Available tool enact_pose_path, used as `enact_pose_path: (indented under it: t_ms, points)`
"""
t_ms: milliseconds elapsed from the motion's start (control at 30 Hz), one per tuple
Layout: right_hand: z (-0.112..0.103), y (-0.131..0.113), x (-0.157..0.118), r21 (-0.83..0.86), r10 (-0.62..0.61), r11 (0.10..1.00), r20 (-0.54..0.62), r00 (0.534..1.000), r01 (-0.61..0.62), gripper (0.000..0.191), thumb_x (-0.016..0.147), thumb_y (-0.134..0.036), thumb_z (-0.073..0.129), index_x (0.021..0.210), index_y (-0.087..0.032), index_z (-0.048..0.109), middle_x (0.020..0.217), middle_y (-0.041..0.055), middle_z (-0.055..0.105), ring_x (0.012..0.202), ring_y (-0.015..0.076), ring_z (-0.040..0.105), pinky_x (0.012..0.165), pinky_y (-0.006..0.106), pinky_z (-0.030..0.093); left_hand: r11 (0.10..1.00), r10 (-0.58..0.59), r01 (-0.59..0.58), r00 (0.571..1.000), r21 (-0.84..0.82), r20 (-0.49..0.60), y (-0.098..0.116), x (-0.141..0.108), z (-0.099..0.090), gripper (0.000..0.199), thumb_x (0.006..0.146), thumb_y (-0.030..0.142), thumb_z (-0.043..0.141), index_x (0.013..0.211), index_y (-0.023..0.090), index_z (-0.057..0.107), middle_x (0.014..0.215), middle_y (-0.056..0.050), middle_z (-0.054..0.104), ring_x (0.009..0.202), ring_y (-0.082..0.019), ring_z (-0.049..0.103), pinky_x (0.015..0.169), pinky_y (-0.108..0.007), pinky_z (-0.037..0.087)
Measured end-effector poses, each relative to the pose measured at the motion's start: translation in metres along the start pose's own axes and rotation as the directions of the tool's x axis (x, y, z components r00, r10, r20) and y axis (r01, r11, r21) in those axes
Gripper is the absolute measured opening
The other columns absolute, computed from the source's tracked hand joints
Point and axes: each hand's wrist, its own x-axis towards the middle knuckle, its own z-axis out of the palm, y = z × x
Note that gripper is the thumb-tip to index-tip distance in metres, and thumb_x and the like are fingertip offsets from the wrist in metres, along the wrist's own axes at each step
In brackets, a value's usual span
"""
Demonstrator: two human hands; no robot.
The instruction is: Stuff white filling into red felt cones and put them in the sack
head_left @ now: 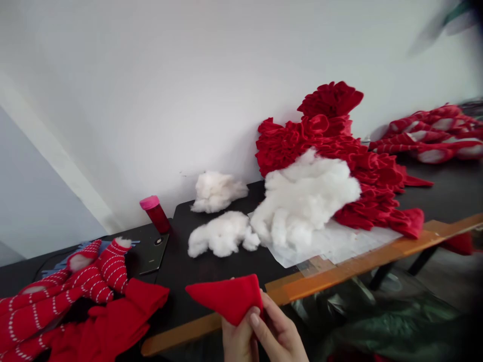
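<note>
A small red cone-shaped fabric piece [230, 299], like a pointed hat, is held in front of me with its tip toward the left. My left hand [238, 339] grips it from below, its thumb near the wide end and its other fingers mostly behind the cloth. At that same wide end, my right hand [281, 329] pinches the edge between thumb and fingers. Just beyond lie loose tufts of white stuffing [222, 234], with a larger heap of white stuffing [305, 193] to their right. Whether any filling is inside the cone cannot be seen.
Red cloth pieces [377, 168] are piled behind the stuffing. Striped red stuffed pieces [49, 306] lie left, beside red cones [109, 322]. A phone [154, 254] and pink-lidded container [155, 215] stand near the wall. Brown tape [381, 256] covers the table edge.
</note>
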Motion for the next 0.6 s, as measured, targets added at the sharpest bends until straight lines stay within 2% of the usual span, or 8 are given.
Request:
enact_pose_path:
  t_ms: [67, 133, 233, 333, 433, 467, 533, 600]
  points:
    - [0.000, -0.005, 0.001, 0.096, 0.003, 0.995, -0.047, 0.999, 0.001, 0.030, 0.088, -0.040, 0.059, 0.114, -0.025, 0.062, 0.119, 0.0076, 0.064, 0.110, 0.0240, 0.058, 0.095, 0.034, 0.047, 0.996, 0.064, -0.063, 0.998, 0.058, -0.010, -0.002, 0.001, 0.000, 0.065, 0.054, 0.038, 0.081, 0.112, 0.015, 0.062, 0.096, -0.011, 0.071, 0.092, -0.030, 0.067, 0.085, -0.041, 0.051]
    - [-0.001, -0.010, 0.001, 0.170, 0.026, 0.985, -0.087, 0.996, -0.011, 0.025, 0.084, -0.042, 0.062, 0.099, -0.022, 0.066, 0.097, 0.0052, 0.069, 0.090, 0.0206, 0.064, 0.081, 0.028, 0.051, 0.980, 0.133, -0.127, 0.991, 0.152, -0.031, -0.003, 0.002, 0.000, 0.065, 0.053, 0.034, 0.082, 0.112, 0.016, 0.061, 0.098, -0.011, 0.071, 0.094, -0.031, 0.066, 0.085, -0.041, 0.052]
    - [-0.003, -0.019, 0.002, 0.241, 0.102, 0.969, -0.189, 0.977, -0.054, 0.025, 0.079, -0.043, 0.068, 0.080, -0.019, 0.064, 0.073, 0.0000, 0.064, 0.070, 0.0147, 0.058, 0.065, 0.022, 0.047, 0.954, 0.122, -0.110, 0.992, 0.278, -0.026, -0.004, 0.001, -0.001, 0.068, 0.051, 0.031, 0.084, 0.113, 0.015, 0.059, 0.098, -0.012, 0.071, 0.094, -0.033, 0.066, 0.083, -0.042, 0.053]
    - [-0.011, -0.026, 0.001, 0.312, 0.173, 0.946, -0.242, 0.955, -0.092, 0.030, 0.077, -0.045, 0.070, 0.074, -0.017, 0.059, 0.069, -0.0019, 0.059, 0.063, 0.0118, 0.052, 0.060, 0.021, 0.043, 0.964, 0.114, -0.121, 0.992, 0.237, 0.045, -0.001, 0.000, 0.000, 0.081, 0.049, 0.036, 0.084, 0.120, 0.016, 0.052, 0.108, -0.014, 0.068, 0.100, -0.034, 0.064, 0.084, -0.044, 0.052]
    - [-0.023, -0.028, -0.009, 0.416, 0.268, 0.895, -0.218, 0.938, -0.159, 0.033, 0.075, -0.043, 0.073, 0.072, -0.016, 0.055, 0.066, -0.0033, 0.058, 0.059, 0.0089, 0.049, 0.056, 0.018, 0.041, 0.958, 0.166, -0.183, 0.982, 0.221, 0.090, 0.006, -0.006, 0.006, 0.085, 0.051, 0.041, 0.082, 0.125, 0.022, 0.046, 0.123, -0.014, 0.062, 0.113, -0.033, 0.057, 0.090, -0.043, 0.050]
    - [-0.028, -0.028, -0.016, 0.460, 0.303, 0.870, -0.214, 0.929, -0.178, 0.034, 0.074, -0.041, 0.075, 0.072, -0.016, 0.053, 0.065, -0.0038, 0.057, 0.057, 0.0077, 0.048, 0.054, 0.018, 0.040, 0.957, 0.126, -0.150, 0.986, 0.250, 0.109, 0.007, -0.009, 0.009, 0.080, 0.054, 0.041, 0.081, 0.124, 0.022, 0.047, 0.122, -0.013, 0.063, 0.114, -0.033, 0.057, 0.091, -0.043, 0.050]
    - [-0.040, -0.025, -0.034, 0.564, 0.370, 0.802, -0.211, 0.905, -0.196, 0.036, 0.070, -0.038, 0.079, 0.071, -0.016, 0.051, 0.064, -0.0044, 0.057, 0.054, 0.0066, 0.049, 0.053, 0.017, 0.041, 0.946, -0.031, -0.021, 0.988, 0.325, 0.154, 0.005, -0.016, 0.015, 0.068, 0.058, 0.038, 0.080, 0.118, 0.020, 0.052, 0.114, -0.012, 0.067, 0.108, -0.032, 0.060, 0.089, -0.042, 0.051]
    - [-0.056, -0.019, -0.057, 0.656, 0.423, 0.732, -0.228, 0.877, -0.183, 0.038, 0.066, -0.036, 0.082, 0.071, -0.015, 0.051, 0.063, -0.0038, 0.057, 0.053, 0.0072, 0.052, 0.054, 0.019, 0.044, 0.913, -0.170, 0.100, 0.974, 0.396, 0.146, -0.004, -0.022, 0.021, 0.058, 0.059, 0.036, 0.081, 0.110, 0.019, 0.058, 0.109, -0.011, 0.070, 0.104, -0.029, 0.063, 0.085, -0.038, 0.053]
